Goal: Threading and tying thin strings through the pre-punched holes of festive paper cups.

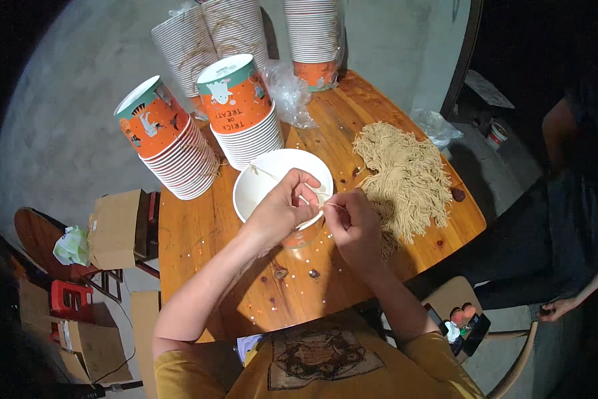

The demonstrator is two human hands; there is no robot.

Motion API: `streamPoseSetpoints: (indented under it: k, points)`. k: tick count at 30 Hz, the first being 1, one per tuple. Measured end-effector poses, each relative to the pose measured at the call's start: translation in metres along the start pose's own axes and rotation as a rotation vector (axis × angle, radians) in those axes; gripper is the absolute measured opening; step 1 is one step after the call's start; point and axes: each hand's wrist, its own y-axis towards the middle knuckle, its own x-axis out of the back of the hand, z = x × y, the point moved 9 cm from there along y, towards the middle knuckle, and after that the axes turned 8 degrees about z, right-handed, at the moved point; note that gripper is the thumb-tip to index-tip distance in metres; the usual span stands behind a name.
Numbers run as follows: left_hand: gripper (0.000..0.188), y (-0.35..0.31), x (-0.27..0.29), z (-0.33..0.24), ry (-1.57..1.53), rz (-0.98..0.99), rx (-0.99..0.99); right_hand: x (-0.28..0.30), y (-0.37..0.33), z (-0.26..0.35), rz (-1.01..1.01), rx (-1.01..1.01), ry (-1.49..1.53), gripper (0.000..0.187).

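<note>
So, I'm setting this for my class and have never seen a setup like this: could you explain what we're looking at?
There is no machine here: these are a person's two bare hands. The picture comes from a wide fisheye camera worn on the person's head, looking down, so straight edges bend near its rim.

The left hand and right hand meet over an open bucket, white inside, pinching a thin string between them.

On the wooden table stand stacks of paper buckets, with a clear plastic bag behind. A heap of tan strings lies to the right.
</note>
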Motion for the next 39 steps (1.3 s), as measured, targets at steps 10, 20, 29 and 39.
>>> streamPoseSetpoints:
  k: [10, 20, 29, 39]
  points:
    - [0.038, 0.001, -0.001, 0.000, -0.018, 0.021, -0.056, -0.008, 0.000, -0.026, 0.030, -0.120, 0.268, 0.008]
    - [0.039, 0.001, 0.001, 0.002, -0.110, 0.017, 0.023, 0.001, 0.007, -0.008, 0.075, 0.063, 0.106, 0.014]
    - [0.037, 0.003, 0.004, 0.003, -0.114, 0.012, 0.047, 0.007, 0.010, 0.015, 0.179, 0.408, -0.250, 0.019]
    - [0.040, 0.005, 0.006, 0.008, -0.115, 0.005, 0.056, -0.004, 0.029, 0.040, 0.483, 0.456, -0.499, 0.011]
